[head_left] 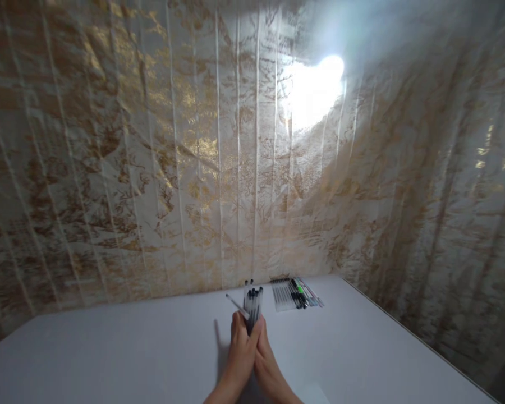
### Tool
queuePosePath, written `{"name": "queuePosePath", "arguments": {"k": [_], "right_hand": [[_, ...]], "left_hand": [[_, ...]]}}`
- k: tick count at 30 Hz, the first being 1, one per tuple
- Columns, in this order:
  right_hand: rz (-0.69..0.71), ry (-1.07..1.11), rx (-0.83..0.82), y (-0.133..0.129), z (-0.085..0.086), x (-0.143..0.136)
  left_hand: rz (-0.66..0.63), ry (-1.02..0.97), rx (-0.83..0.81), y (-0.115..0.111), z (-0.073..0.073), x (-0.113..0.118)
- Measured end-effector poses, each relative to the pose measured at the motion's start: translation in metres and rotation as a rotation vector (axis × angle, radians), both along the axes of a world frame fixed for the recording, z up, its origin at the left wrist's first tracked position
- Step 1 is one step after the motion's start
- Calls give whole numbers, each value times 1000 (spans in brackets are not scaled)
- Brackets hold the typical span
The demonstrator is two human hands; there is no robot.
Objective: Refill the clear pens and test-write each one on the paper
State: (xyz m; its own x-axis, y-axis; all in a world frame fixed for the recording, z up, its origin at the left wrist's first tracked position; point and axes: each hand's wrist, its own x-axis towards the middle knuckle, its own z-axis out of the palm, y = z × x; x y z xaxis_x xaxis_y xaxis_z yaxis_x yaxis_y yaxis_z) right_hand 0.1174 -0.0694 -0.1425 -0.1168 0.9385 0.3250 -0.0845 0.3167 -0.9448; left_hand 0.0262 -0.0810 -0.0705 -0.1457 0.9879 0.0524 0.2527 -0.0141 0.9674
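Observation:
Together in the middle, above the near part of the table, my left hand (240,349) and my right hand (267,354) are closed around a bundle of pens (253,306). These pens have clear barrels and dark caps, and they point up and away from me. One pen (237,306) slants out to the left from the top of my left hand. The lower ends of the bundle are hidden by my fingers. Just behind the bundle, a couple of dark-tipped pens (248,284) show near the table's back edge.
Right of my hands, a row of clear pens (283,294) lies side by side at the back of the white table (143,348). Beside it are black markers (298,294), one with green, and several thin pale pens (312,293). A patterned, shiny curtain-like sheet (193,168) rises behind.

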Motion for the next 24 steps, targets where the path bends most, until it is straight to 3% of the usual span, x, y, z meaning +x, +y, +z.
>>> {"name": "queuePosePath", "arguments": {"k": [2, 5, 10, 14, 17, 21, 24], "right_hand": [[49, 186, -43, 0, 0, -25], [99, 297, -87, -1, 9, -48], [68, 373, -84, -4, 32, -48], [-49, 358, -97, -5, 43, -40], [-206, 298, -143, -2, 43, -33], [-275, 269, -163, 5, 42, -24], [-282, 259, -123, 5, 46, -21]], "left_hand": [[9, 45, 4, -5, -6, -26], [-6, 81, -17, -10, -16, -53], [-80, 125, 120, -18, -31, -48], [-119, 398, 239, -28, -18, -43], [-81, 713, 194, -27, 3, -68], [230, 758, 19, -14, 12, -123], [249, 691, -39, -7, 4, -141]]}}
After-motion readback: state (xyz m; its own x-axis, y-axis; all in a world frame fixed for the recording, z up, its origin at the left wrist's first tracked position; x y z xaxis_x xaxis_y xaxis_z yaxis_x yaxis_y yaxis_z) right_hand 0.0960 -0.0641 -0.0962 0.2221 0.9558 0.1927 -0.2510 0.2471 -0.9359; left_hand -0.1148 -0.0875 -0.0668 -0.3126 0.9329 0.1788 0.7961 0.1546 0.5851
